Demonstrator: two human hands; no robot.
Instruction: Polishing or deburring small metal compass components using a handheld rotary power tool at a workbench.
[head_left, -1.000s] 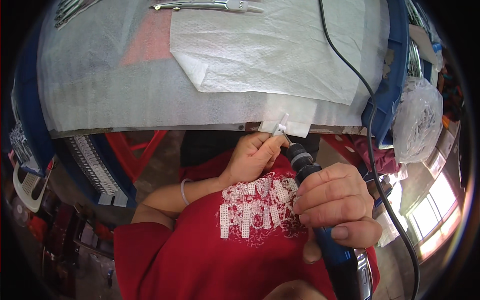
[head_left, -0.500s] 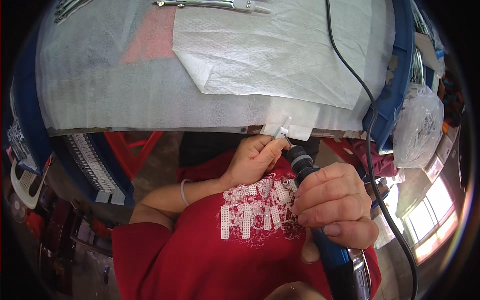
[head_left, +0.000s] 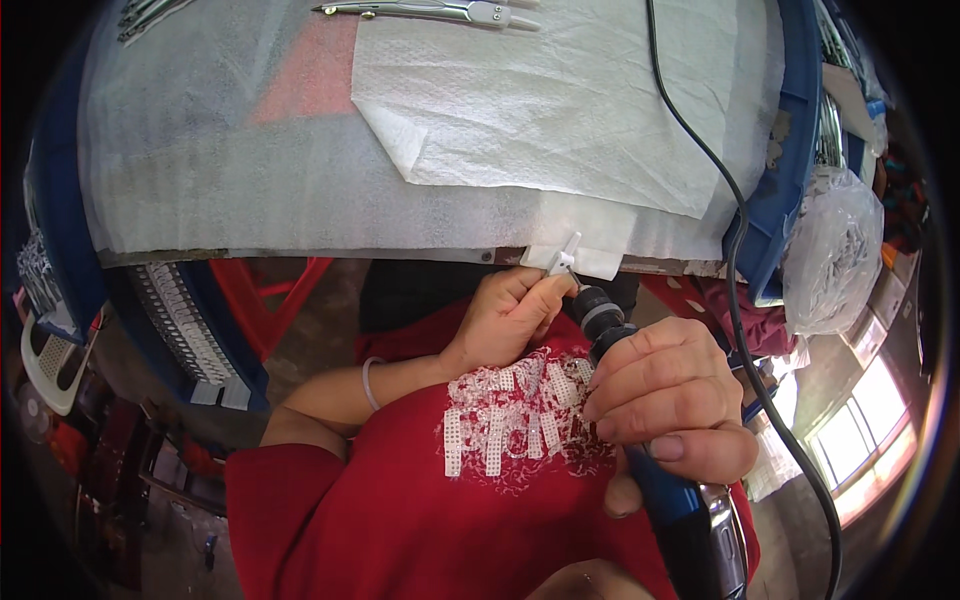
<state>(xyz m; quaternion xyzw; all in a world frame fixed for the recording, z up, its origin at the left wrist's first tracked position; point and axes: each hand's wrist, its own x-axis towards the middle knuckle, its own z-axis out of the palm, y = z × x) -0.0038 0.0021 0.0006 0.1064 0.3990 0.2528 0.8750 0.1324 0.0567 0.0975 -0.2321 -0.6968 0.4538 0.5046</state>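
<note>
My left hand (head_left: 508, 318) is closed, pinching a small white plastic piece (head_left: 566, 258) between thumb and fingers at the front table edge. The piece has a narrow stem pointing up and away. My right hand (head_left: 675, 395) wraps round a blue and black electric screwdriver (head_left: 668, 500), which slants up and to the left. Its dark ribbed nose (head_left: 600, 312) ends beside my left fingertips, and the thin bit meets the white piece. Exactly where the bit sits in the piece is too small to tell. Behind the piece lies a white pad (head_left: 600, 262) on the edge.
A white cloth (head_left: 540, 110) with a folded corner covers part of the table sheet (head_left: 200, 190). A metal drawing compass (head_left: 430, 11) lies at the far edge. The black cord (head_left: 706, 145) runs down the right. Blue bins (head_left: 790, 130) and a plastic bag (head_left: 832, 250) stand right.
The view has shifted slightly. Both hands keep their grips, and the screwdriver stays at the white plastic piece with hardly any movement.
</note>
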